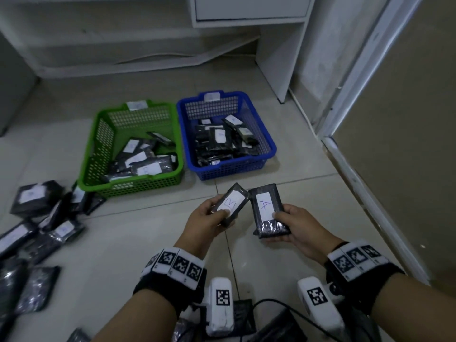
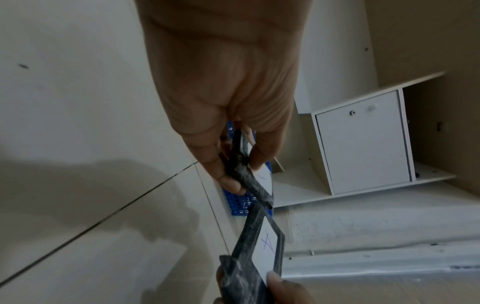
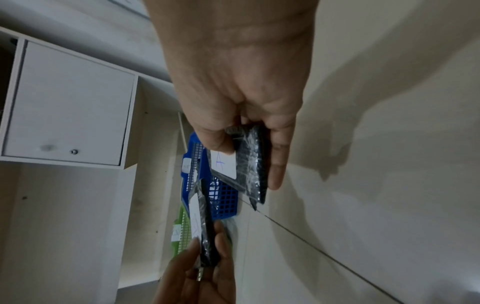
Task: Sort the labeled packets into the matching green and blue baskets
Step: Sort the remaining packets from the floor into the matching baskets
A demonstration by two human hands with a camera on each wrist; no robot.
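Loose packets at left of head view cut off by left and bottom edges; labels blurred, letters unreadable. Tags on green basket and blue basket rims too blurred to read. Lower packets in both baskets buried under upper ones. Left wrist view — packet edge-on, label marking possibly B, mostly hidden by thumb.

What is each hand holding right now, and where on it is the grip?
The left hand pinches the packet marked B at its near end, thumb on the label. The right hand holds the packet marked A by its near end, thumb on the label.
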